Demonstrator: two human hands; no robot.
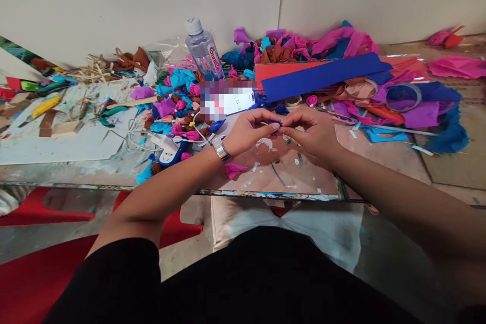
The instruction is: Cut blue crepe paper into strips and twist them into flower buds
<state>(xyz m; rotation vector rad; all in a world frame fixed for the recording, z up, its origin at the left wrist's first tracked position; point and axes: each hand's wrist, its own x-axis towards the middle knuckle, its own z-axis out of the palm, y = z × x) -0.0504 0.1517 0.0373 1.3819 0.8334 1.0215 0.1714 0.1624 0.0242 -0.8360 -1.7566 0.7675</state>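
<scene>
A small piece of dark blue crepe paper (275, 124) is pinched between the fingertips of both hands, above the table's front part. My left hand (248, 132), with a metal watch (221, 149) on its wrist, grips the left side of the piece. On the other side, the thumb and fingers of my right hand (314, 131) close on it. The fingers cover much of the paper, so its full shape is hidden. Just behind my hands lie a long dark blue paper strip (322, 77) and a lit phone (238, 102).
A clear bottle (205, 53) stands among crumpled coloured paper pieces. A power strip (169, 152) with cables sits left of my wrist. Rolls of tape (403, 97) and more paper lie at the right. A yellow cutter (45, 106) and wood sticks (100, 68) are at the left.
</scene>
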